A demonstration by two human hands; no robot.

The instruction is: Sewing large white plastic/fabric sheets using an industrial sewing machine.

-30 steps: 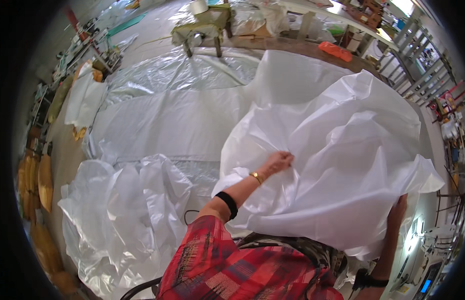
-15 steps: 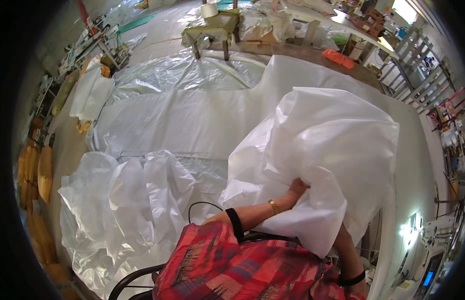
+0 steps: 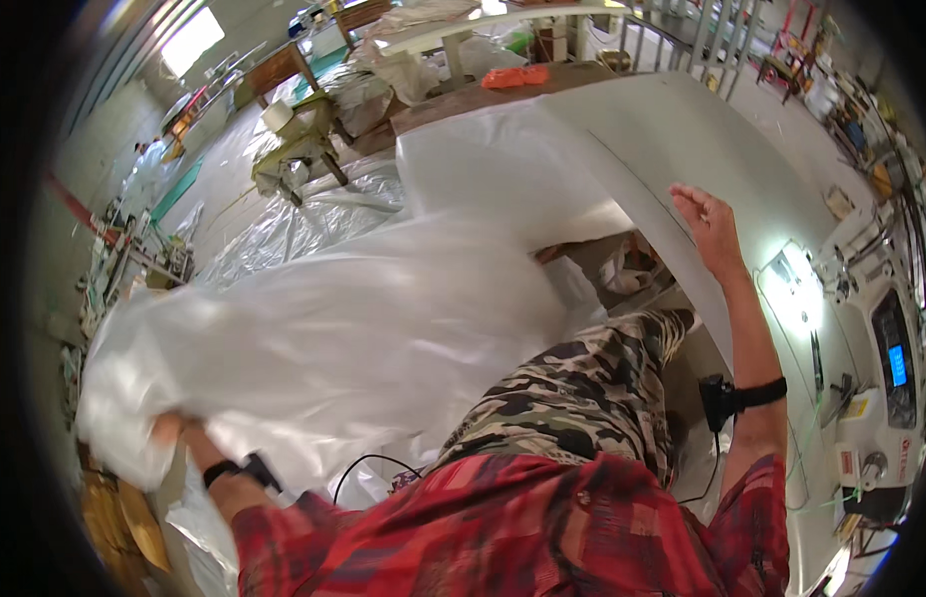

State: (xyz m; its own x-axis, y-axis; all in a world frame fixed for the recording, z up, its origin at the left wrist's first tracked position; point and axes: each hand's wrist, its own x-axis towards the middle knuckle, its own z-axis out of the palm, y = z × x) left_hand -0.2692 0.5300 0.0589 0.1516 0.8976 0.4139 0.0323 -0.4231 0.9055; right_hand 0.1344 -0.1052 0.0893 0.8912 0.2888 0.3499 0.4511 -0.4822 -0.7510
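Note:
My left hand point(image 3: 169, 428), smeared by motion, is at the far left end of a large white plastic sheet point(image 3: 333, 328) and grips its edge. The sheet spreads in a billow across the space in front of me, its surface blurred. My right hand point(image 3: 710, 229) is raised over the pale tabletop point(image 3: 781, 159) on the right, fingers stretched and slightly bent, with nothing visible in it. Below that hand is a white sewing machine point(image 3: 876, 398) with a lit blue display and a bright lamp point(image 3: 791, 289).
Another white sheet point(image 3: 503, 159) lies over the far part of the table. An orange bundle point(image 3: 514, 77) rests on the brown surface behind. A cloth-covered stool point(image 3: 299, 144) stands at the far left. Yellow-brown bundles point(image 3: 119, 517) lie at the lower left.
The white plastic sheet has swept from the right to the left with my left hand. My right hand has come out from beneath it and risen over the table. My view has turned right.

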